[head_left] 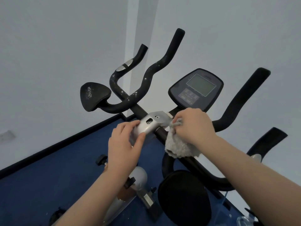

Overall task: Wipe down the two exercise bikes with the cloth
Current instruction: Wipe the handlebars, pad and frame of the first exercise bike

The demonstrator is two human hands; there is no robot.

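Note:
An exercise bike fills the view, with black foam handlebars (151, 74), a silver clamp bracket (151, 122) at the stem and a dark console (196, 88) with a grey screen. My left hand (125, 144) grips the silver bracket. My right hand (193, 126) is shut on a grey cloth (179, 146), pressed against the black bar just right of the bracket, below the console. White specks mark the left handlebar and the left elbow pad (93, 95). Only this one bike can be made out clearly.
A second black elbow pad (184, 198) sits low in front of me. The silver frame (138, 178) with black knobs drops toward the blue floor (48, 176). White walls meet in a corner behind the bike. A clear object (244, 221) shows at the bottom right.

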